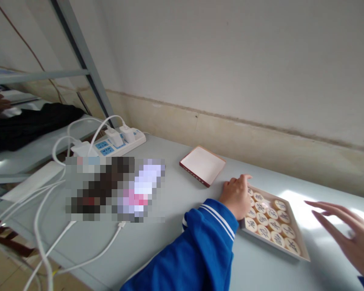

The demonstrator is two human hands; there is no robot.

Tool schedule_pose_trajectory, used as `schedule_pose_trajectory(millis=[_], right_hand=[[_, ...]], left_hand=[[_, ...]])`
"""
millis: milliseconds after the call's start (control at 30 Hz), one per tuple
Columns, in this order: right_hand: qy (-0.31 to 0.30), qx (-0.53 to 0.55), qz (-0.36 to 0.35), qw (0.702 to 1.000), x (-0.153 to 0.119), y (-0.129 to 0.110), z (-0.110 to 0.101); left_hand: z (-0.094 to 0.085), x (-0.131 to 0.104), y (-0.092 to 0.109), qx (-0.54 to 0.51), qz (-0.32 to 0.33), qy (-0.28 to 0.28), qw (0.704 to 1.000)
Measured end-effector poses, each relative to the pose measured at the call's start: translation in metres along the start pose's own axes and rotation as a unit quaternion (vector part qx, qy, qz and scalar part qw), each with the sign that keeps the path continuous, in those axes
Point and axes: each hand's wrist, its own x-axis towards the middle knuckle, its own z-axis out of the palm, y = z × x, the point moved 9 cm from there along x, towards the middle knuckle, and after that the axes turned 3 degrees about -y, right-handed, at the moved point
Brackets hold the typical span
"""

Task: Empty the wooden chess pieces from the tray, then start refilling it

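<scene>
My left hand (pixel 237 197), in a blue sleeve with white stripes, rests at the left edge of a shallow open box (pixel 303 255). Its fingers are curled on the box's rim. Inside the box lie several round cream pieces (pixel 273 225) with dark characters, in rows; a gap shows near the far side. My right hand (pixel 347 230) hovers to the right of the box, fingers stretched and apart, holding nothing. The box lid (pixel 204 165), white inside with a dark red side, lies on the table (pixel 170 242) beyond my left hand.
On the left stand a white power strip (pixel 133 142) with plugs and white cables (pixel 101 252). Two blurred-out objects, one dark (pixel 104 186) and one bright (pixel 142 188), lie nearby. A wall runs behind the table. At the far left are a metal frame, dark cloth (pixel 33 123) and another person's hand.
</scene>
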Motion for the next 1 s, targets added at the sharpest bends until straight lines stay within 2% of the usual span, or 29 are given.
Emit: schedule_pose_trajectory(millis=[33, 100, 167, 433, 667, 1000], right_hand=[[-0.02, 0.026, -0.05, 0.998, 0.004, -0.024, 0.005], [-0.044, 0.012, -0.097, 0.994, 0.007, -0.053, 0.013], [-0.049, -0.017, -0.099, 0.994, 0.006, -0.062, 0.019], [-0.04, -0.034, -0.054, 0.997, 0.005, -0.052, 0.018], [-0.11, -0.043, 0.02, 0.993, 0.006, -0.047, 0.014], [-0.107, -0.046, 0.077, 0.99, 0.009, -0.045, 0.012]], left_hand=[[0.0, 0.0, 0.0, 0.001, 0.001, 0.001, 1.0], [0.0, 0.0, 0.001, 0.002, 0.001, 0.003, 1.0], [0.0, -0.001, 0.0, 0.004, 0.0, 0.004, 1.0], [0.002, 0.002, -0.002, 0.012, 0.003, 0.009, 1.0], [0.004, 0.009, -0.004, -0.004, 0.008, 0.022, 1.0], [0.003, 0.011, -0.005, -0.038, 0.017, 0.038, 0.998]])
